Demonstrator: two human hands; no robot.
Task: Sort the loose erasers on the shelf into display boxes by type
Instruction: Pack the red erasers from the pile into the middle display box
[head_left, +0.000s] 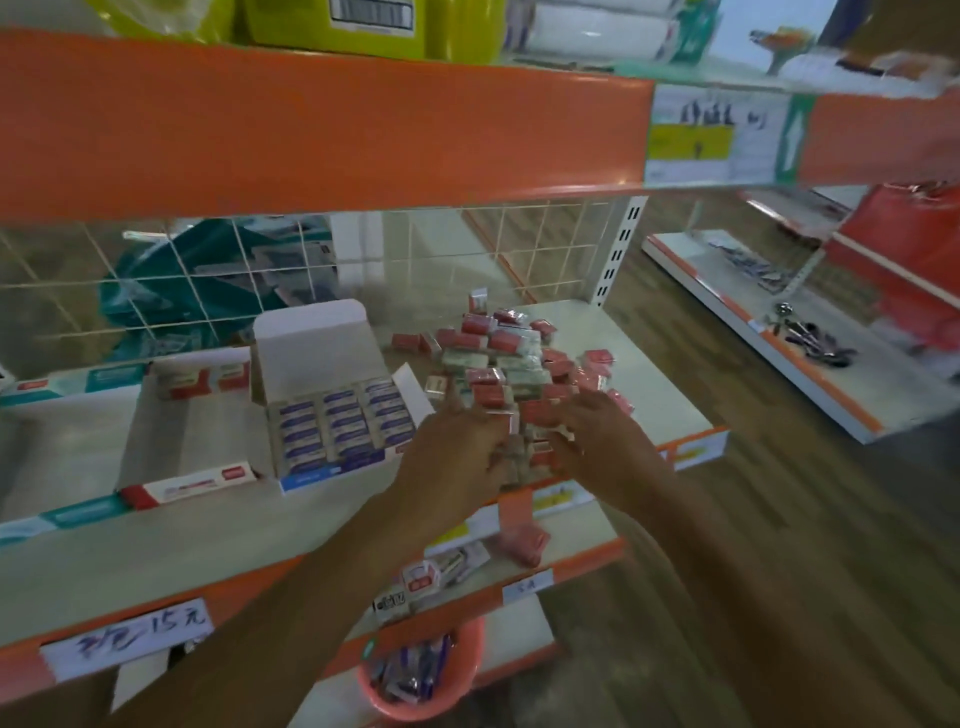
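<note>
A heap of loose erasers (498, 364) is seen centre-right of frame on the shelf (641, 358), beside the blue-filled display box (337, 421). The left hand (457, 452) and right hand (602, 436) are dug into its near edge, fingers curled; grip cannot be told. Mixed types could be scooped together, or pieces knocked off the front.

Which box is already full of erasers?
The blue box with its lid up, next to the pile. The red box left of it looks almost empty.
</note>
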